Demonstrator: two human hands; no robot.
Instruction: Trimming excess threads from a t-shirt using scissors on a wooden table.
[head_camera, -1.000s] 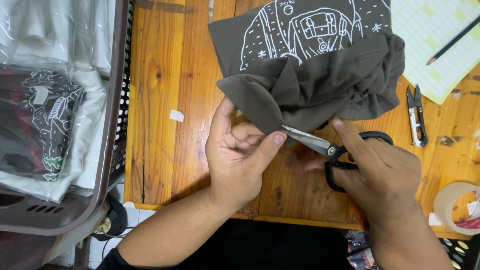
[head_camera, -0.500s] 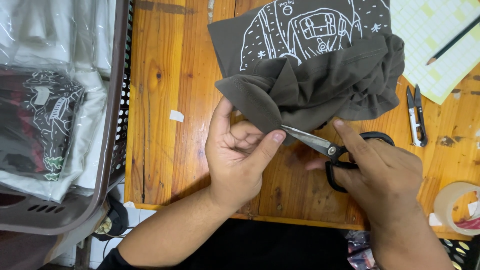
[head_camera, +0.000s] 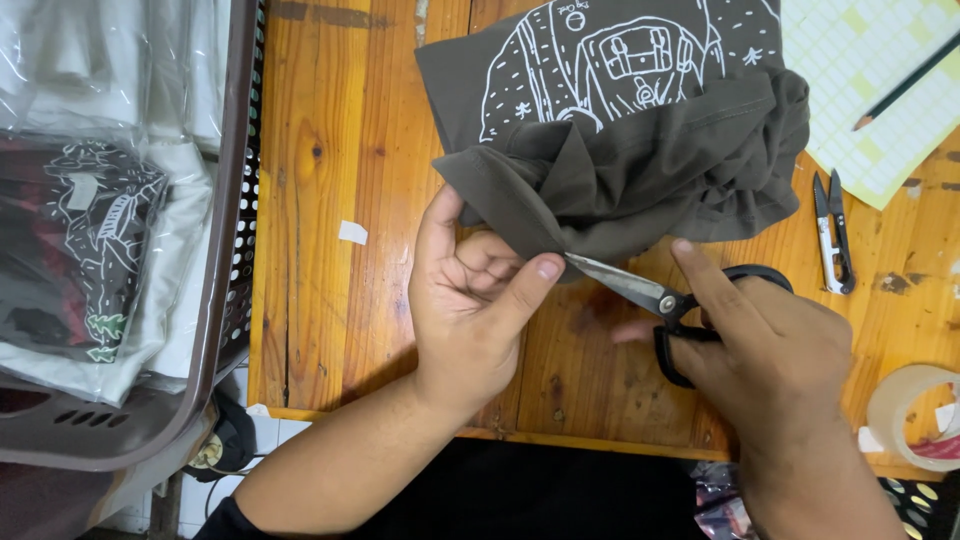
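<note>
Now our left hand (head_camera: 470, 300) pinches the lower fold of the bunched dark-grey printed cotton shirt (head_camera: 620, 150) at twelve o'clock on the orange wooden table (head_camera: 330, 150); our right hand (head_camera: 770, 350) grips black-handled steel scissors (head_camera: 670, 300), blades touching that fold.

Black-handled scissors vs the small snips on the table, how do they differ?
The black-handled scissors are larger, with loop handles; the small snips have none. The scissors are gripped by the right hand, blade tips at the dark shirt that the left hand pinches; the snips lie untouched on the wooden table. Both have metal blades.
</note>
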